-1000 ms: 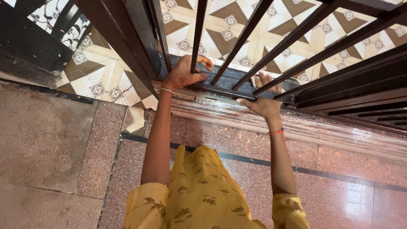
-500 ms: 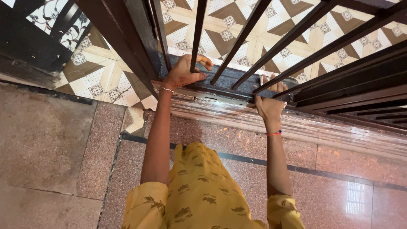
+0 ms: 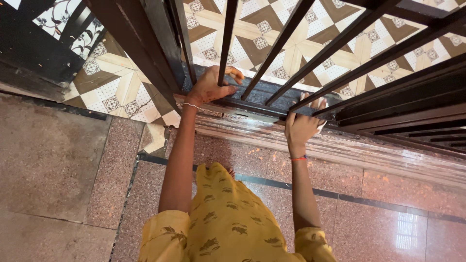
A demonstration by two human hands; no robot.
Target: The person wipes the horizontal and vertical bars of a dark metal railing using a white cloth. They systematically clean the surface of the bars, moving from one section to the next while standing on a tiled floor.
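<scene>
At the foot of the dark metal gate, your left hand is clamped on the gate's bottom rail, fingers curled over its far edge and the thumb lying along the near face, just beside the upright bar that rises past the knuckles. Judged from this grip, the hand steadies the frame while the other hand works. Your right hand is closed on a small pale cloth, only a corner of which shows past the palm; the fingers press it against the underside and near edge of the same rail, where the slanting bars meet it. That hold appears to keep the cloth flat on the metal. A thin bracelet sits on your left wrist and a red thread band on your right. Below the rail runs a pale, glossy stone threshold, then the speckled reddish floor crossed by a dark inlay strip. Beyond the bars lies patterned brown-and-cream tile. Your yellow printed garment fills the bottom of the view. Compared with the view one second ago, your right hand sits lower and nearer you, with fingers folded under the rail instead of spread flat on top of it; your left hand has kept its grip and place.
</scene>
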